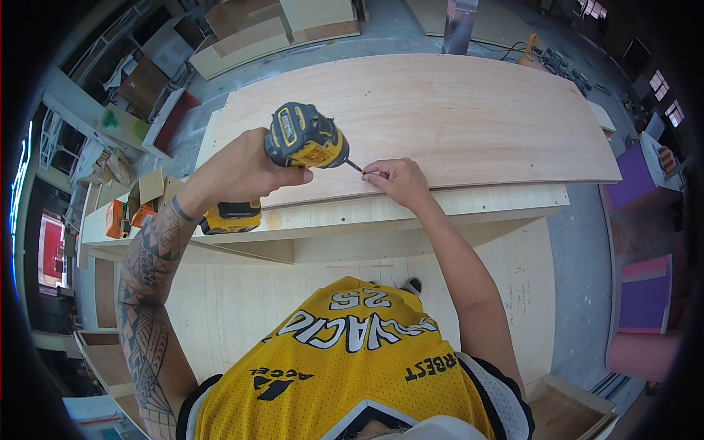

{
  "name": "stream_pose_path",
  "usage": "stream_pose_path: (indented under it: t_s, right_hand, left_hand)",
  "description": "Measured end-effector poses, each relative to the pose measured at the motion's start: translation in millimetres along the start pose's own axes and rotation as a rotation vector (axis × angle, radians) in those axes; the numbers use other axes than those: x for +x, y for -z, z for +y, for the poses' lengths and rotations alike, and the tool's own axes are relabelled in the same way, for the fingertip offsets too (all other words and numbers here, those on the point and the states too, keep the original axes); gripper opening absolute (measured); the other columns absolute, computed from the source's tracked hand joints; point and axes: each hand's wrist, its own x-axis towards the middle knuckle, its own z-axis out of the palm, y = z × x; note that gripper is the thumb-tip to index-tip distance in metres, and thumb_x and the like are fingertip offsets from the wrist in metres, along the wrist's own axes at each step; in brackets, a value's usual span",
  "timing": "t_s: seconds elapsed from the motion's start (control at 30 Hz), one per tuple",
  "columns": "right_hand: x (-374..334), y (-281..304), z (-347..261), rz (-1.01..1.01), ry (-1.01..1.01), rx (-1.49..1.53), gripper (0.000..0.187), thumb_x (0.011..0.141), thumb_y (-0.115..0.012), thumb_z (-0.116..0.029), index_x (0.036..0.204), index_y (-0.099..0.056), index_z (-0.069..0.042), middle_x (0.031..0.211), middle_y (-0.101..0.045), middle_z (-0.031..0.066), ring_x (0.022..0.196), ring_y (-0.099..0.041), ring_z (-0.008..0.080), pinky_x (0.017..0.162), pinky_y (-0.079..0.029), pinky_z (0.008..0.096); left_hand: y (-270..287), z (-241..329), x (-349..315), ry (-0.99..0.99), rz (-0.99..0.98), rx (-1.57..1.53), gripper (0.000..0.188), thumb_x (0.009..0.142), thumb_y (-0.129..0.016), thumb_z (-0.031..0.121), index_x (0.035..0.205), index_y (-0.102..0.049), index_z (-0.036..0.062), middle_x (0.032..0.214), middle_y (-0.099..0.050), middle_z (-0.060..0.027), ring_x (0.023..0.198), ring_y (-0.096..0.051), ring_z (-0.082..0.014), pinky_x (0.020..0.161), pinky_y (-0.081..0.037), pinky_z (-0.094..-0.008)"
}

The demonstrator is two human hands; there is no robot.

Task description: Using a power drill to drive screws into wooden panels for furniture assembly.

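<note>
My left hand [246, 165] is wrapped round the grip of a yellow and black cordless drill driver [312, 143], its battery [231, 218] showing below the wrist. The driver's dark bit [355, 166] slants down to the right. At its tip, my right hand [402, 182] pinches a small screw between thumb and forefinger; the fingertips mostly hide it. Both hands are over the near edge of a large plywood panel [440, 117], which lies flat on a pale wooden frame [440, 207]. Several small dark screw heads or holes dot the panel and the frame's edge.
Orange boxes [115, 218] and an opened cardboard box [152, 187] sit on the frame's left end. Beyond the panel stands a post [460, 28], with a cable on the floor beside it. Purple panels [645, 304] are at right, and an open wooden box [572, 411] is at lower right.
</note>
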Motion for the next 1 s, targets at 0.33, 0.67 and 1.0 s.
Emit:
stream_pose_path:
  t_s: [0.33, 0.67, 1.0]
  right_hand:
    - [-2.0, 2.5, 11.1, -0.101, 0.019, 0.092, 0.022, 0.095, -0.07, -0.017, 0.11, -0.08, -0.003, 0.085, -0.078, 0.0097, 0.072, -0.066, 0.0123, 0.069, -0.052, 0.0291]
    - [0.7, 3.6, 8.7, -0.122, 0.01, 0.048, 0.022, 0.095, -0.07, -0.018, 0.108, -0.079, -0.002, 0.082, -0.077, 0.0117, 0.07, -0.065, 0.0122, 0.069, -0.052, 0.0299]
    - [2.8, 2.1, 15.6, -0.024, -0.072, 0.23, 0.027, 0.098, -0.068, -0.019, 0.12, -0.076, -0.006, 0.068, -0.064, 0.0056, 0.06, -0.052, 0.0112, 0.06, -0.045, 0.0288]
  left_hand:
    - [15.5, 27.5, 30.9, -0.074, -0.058, 0.245, 0.05, 0.084, -0.077, 0.045, 0.102, -0.078, -0.0023, 0.066, -0.069, -0.0126, 0.06, -0.07, -0.023, 0.062, -0.056, -0.0345]
    - [28.7, 40.5, 47.6, -0.039, -0.156, 0.269, 0.048, 0.086, -0.076, 0.045, 0.101, -0.077, -0.0007, 0.063, -0.067, -0.0077, 0.056, -0.067, -0.0173, 0.056, -0.054, -0.0314]
    - [31.1, 29.3, 66.4, 0.088, -0.303, 0.207, 0.046, 0.085, -0.077, 0.041, 0.119, -0.072, 0.0092, 0.065, -0.061, -0.0014, 0.057, -0.063, -0.0125, 0.058, -0.053, -0.0295]
